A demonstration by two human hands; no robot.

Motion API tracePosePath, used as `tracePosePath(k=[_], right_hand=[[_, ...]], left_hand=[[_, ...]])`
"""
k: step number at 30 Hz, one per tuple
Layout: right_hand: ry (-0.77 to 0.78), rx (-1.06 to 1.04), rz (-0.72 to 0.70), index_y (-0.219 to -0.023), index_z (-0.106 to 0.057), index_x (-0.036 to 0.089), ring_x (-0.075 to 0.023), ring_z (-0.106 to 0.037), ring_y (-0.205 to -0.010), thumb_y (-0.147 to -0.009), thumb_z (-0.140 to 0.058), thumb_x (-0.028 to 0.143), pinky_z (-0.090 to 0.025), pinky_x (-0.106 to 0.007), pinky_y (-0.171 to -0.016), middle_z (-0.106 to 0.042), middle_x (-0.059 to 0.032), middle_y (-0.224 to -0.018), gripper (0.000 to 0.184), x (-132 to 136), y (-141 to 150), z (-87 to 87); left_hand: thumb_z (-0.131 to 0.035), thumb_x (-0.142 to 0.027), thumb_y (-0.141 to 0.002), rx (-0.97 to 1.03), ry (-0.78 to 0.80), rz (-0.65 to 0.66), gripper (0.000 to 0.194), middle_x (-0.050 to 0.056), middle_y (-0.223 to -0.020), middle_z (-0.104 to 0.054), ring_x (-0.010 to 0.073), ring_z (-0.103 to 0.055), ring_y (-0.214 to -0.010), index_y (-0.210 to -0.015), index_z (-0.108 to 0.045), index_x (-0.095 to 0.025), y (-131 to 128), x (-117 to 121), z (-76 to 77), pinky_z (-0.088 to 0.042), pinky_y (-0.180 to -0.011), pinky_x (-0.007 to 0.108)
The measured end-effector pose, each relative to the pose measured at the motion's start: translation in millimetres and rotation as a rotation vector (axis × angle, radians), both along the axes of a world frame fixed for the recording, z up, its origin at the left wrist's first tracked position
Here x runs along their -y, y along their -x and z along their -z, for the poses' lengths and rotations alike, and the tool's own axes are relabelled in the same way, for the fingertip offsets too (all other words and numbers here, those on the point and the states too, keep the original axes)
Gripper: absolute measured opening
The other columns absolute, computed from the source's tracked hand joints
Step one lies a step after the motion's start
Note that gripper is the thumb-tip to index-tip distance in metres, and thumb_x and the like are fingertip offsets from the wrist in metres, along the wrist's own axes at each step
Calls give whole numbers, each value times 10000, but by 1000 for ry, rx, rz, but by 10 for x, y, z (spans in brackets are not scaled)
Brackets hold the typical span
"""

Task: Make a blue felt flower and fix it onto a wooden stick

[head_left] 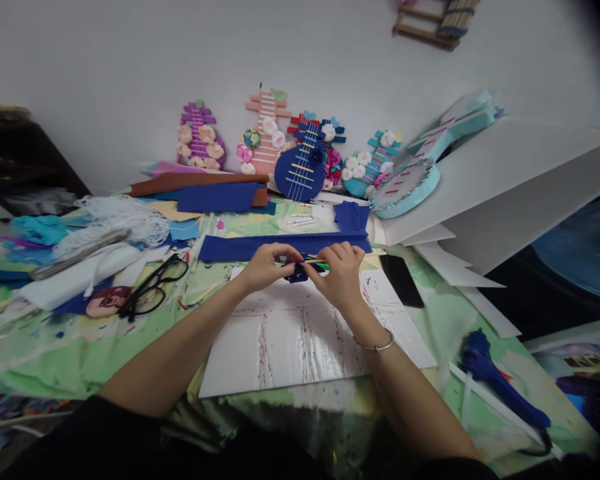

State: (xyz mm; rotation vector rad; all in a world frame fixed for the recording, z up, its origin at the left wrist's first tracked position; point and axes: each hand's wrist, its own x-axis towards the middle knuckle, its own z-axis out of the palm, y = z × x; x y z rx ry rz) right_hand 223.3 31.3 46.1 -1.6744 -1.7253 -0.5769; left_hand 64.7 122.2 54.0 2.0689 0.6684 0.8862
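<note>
Both my hands are raised over a white board (280, 340) marked with reddish cut lines. My left hand (267, 268) pinches a small dark blue crumpled piece of paper or cloth (297, 274) from the left. From the other side, my right hand (341, 273) closes its thumb and fingers at the same piece. A thin green strip or stick (322, 266) shows by the right fingertips; whether it is gripped, I cannot tell. Just beyond the hands lies a long dark blue strip (240, 247).
Black glasses (153, 288) lie left and a black phone (401, 280) right. A blue glue gun (500, 383) is at the right front. White cord (125, 220) is heaped at the left. Several decorated lute-shaped crafts, one dark blue (300, 170), lean against the wall.
</note>
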Motion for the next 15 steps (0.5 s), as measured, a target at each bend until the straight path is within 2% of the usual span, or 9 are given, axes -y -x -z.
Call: tracePosePath(k=[6,11,15], right_hand=[[6,11,-29,-721,-554,185,-208,-470,-821,-842,-554,443,-252,-372,-809,-590,-42,-753,285,9,11,-9],[-12,17,-66,-710,-553,185,-201,-462,-799,-825,-586,442,-252,-371,-803,-579,-33,-735,283,-4,14,18],[-23,20,-78,-713,-554,185,-201,-465,-793,-825,-590,432,-254,-369,-790,-572,-29,-724,274,-12,11,27]], left_hand=[[-576,-162,-620,-29,155,62,198,46,-708,-687,147,-572,-619,-755,-718,-139,12,-19,-19,-421,-592,261],[-573,-147,-645,-91,183,143,192,52,-745,-678,145,-583,-674,-791,-693,-115,39,-53,-10,-443,-639,262],[-632,-273,-730,-47,277,238,208,69,-756,-671,140,-590,-679,-830,-674,-96,58,-108,36,-458,-632,254]])
